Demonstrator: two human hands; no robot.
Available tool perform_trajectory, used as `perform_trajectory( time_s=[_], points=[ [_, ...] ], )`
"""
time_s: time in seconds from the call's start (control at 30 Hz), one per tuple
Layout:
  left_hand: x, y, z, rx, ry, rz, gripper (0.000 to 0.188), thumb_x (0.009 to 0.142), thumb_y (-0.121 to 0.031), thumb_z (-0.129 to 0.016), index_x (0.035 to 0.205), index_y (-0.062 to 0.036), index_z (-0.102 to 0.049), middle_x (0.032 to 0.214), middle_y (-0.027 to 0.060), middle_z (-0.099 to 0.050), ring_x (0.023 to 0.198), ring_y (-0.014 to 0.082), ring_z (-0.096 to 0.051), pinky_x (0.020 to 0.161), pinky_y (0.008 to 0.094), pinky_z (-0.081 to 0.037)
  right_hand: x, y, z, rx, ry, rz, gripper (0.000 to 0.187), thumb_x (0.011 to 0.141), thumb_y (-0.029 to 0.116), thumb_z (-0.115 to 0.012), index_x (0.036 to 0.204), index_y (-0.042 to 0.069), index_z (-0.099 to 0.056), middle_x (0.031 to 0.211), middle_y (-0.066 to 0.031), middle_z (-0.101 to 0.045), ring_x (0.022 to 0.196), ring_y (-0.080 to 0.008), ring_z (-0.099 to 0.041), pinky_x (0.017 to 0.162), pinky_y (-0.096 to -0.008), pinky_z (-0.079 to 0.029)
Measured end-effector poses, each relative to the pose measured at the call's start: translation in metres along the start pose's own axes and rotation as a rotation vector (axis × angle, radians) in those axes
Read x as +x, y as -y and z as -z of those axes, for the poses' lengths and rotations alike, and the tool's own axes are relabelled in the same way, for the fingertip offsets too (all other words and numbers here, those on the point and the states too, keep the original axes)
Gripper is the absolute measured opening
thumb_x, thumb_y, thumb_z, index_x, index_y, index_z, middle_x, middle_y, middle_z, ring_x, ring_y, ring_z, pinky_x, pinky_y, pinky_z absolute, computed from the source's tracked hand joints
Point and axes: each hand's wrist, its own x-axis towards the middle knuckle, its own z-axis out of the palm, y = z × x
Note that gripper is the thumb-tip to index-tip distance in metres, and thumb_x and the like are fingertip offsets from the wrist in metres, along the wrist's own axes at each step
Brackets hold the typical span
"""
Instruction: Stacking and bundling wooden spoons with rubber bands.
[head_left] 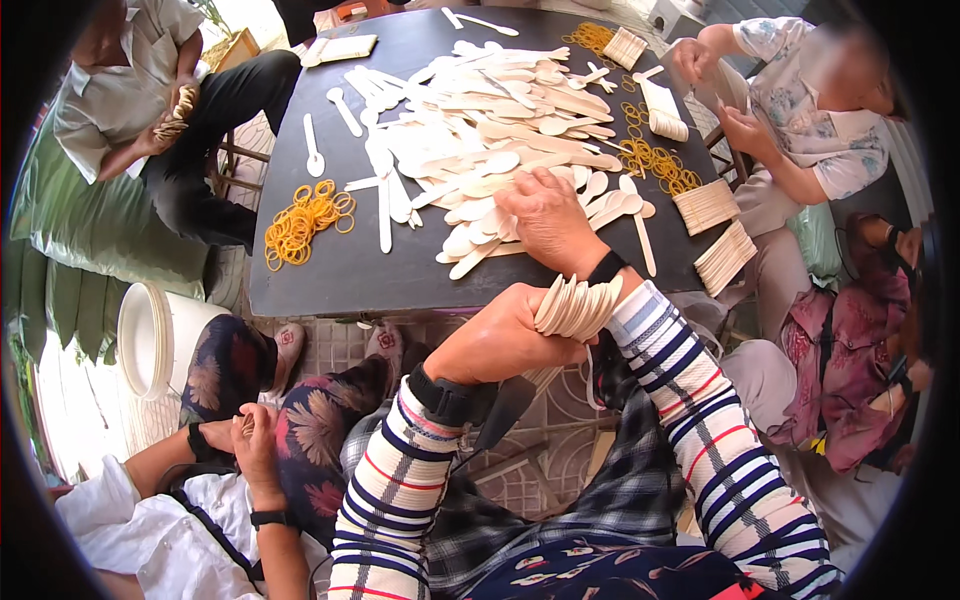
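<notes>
My left hand (pixel 490 338) is closed round a fanned stack of pale wooden spoons (pixel 578 306), just off the table's near edge. Beyond it, my right hand (pixel 553 222) rests on the near side of a big loose heap of wooden spoons (pixel 510 120). Its fingers are bent and close together on the spoons there; the fingertips are partly hidden. The heap spreads over the middle of a dark table (pixel 340 270), with several single spoons lying apart at its left.
Yellow rubber bands lie in piles at the left (pixel 308 225) and right (pixel 655 165). Neat spoon bundles (pixel 706 207) line the right edge. Co-workers sit around: one (pixel 130 90) far left, one (pixel 800 120) far right, one (pixel 200 510) near left. A white bucket (pixel 150 340) stands left.
</notes>
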Motion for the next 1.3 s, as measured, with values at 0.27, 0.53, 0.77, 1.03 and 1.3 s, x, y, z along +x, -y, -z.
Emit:
perform_trajectory(
  time_s=[0.27,0.53,0.77,1.03,1.3],
  points=[
    [0.002,0.007,-0.007,-0.025,-0.065,0.048,0.019,0.078,-0.001,-0.070,0.097,-0.0006,-0.066,0.087,0.0005,-0.067,0.081,0.0079,-0.059,0.076,0.0247,-0.048,-0.021,-0.016,0.014,-0.042,0.014,-0.158,0.009,0.075,0.013,-0.059,0.070,0.009,-0.065,0.078,-0.0089,-0.058,0.089,-0.0278,-0.055,0.078,-0.0409,-0.043],
    [0.019,0.025,-0.012,-0.003,-0.190,0.140,0.019,0.076,-0.003,-0.071,0.093,-0.0007,-0.065,0.081,-0.0007,-0.064,0.076,0.0081,-0.056,0.072,0.0255,-0.047,-0.033,-0.037,0.020,-0.027,-0.044,-0.269,0.012,0.075,0.012,-0.060,0.065,0.006,-0.061,0.071,-0.0101,-0.058,0.081,-0.0294,-0.056,0.073,-0.0414,-0.044],
    [0.020,0.016,-0.019,0.000,0.054,0.040,0.019,0.077,-0.004,-0.074,0.094,-0.0012,-0.066,0.084,0.0001,-0.066,0.078,0.0081,-0.058,0.074,0.0249,-0.048,-0.038,-0.046,0.088,0.951,-0.182,-0.777,0.014,0.083,0.008,-0.056,0.082,-0.003,-0.065,0.064,-0.0045,-0.064,0.060,-0.0083,-0.059,0.054,-0.0229,-0.045],
    [0.015,0.017,-0.054,-0.049,0.436,-0.021,0.024,0.075,-0.004,-0.075,0.098,-0.0017,-0.068,0.088,0.0029,-0.069,0.080,0.0091,-0.060,0.072,0.0240,-0.049,-0.152,0.026,0.061,1.305,0.588,-0.734,0.013,0.084,0.011,-0.058,0.085,-0.001,-0.064,0.073,-0.0053,-0.064,0.064,-0.0118,-0.060,0.059,-0.0241,-0.048],
    [0.019,0.040,-0.063,0.014,0.444,-0.105,0.026,0.074,0.000,-0.074,0.098,0.0019,-0.065,0.090,0.0050,-0.067,0.081,0.0100,-0.058,0.073,0.0266,-0.048,-0.163,0.063,-0.071,1.147,0.719,-1.181,0.015,0.083,0.016,-0.059,0.086,0.002,-0.064,0.080,-0.0076,-0.066,0.072,-0.0151,-0.062,0.061,-0.0279,-0.049]
  ],
)
